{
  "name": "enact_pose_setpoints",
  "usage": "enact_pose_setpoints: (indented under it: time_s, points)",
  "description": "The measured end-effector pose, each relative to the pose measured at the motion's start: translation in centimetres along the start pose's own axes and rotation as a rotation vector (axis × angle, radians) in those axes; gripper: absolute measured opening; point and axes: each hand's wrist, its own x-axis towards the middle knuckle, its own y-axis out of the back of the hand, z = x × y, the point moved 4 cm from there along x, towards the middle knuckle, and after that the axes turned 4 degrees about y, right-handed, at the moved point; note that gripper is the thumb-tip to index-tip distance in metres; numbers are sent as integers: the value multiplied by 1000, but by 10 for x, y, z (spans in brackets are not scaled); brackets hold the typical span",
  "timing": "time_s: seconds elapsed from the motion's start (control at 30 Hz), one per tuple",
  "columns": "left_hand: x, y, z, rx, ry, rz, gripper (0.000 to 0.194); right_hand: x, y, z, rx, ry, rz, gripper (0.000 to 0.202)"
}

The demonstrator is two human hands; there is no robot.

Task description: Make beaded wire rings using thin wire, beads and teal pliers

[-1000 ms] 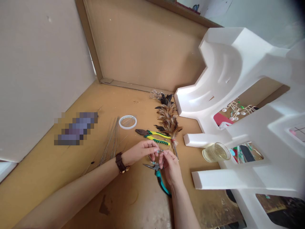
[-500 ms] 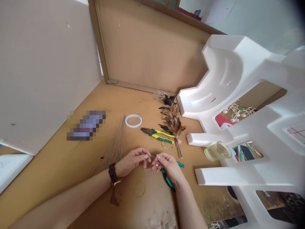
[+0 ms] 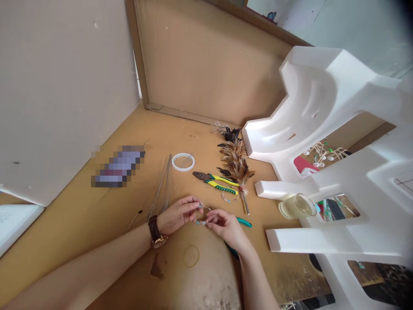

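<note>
A thin wire loop with small blue and pink beads (image 3: 201, 222) hangs between my two hands. My left hand (image 3: 182, 213), with a watch on its wrist, pinches one side of the loop near a blue bead. On the other side, my right hand (image 3: 226, 226) has its fingers closed on the loop beside the beads. Teal-handled pliers (image 3: 244, 222) lie partly hidden under my right hand. Beyond the hands are yellow-green pliers (image 3: 216, 182) and a second beaded loop (image 3: 229, 199).
Thin wires (image 3: 160, 185) lie left of a white ring (image 3: 183, 162). A feather bundle (image 3: 237, 159) rests beyond the pliers. To the right, a glass of liquid (image 3: 297, 206) stands by a large white foam piece (image 3: 290, 239). A blurred-out object (image 3: 119, 167) lies left.
My hands have turned the loop, so its beads now show more clearly below the fingers. My right hand covers more of the teal-handled pliers. The view has shifted slightly.
</note>
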Motion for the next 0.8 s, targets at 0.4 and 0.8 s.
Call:
enact_pose_setpoints:
  time_s: [0.4, 0.8]
  points:
    - [0, -3, -3, 285, 11, 65, 18, 0, 5, -10, -242, 81, 93, 7]
    - [1, -7, -7, 419, 52, -2, 21, 4, 15, 0, -258, 17, 204, 26]
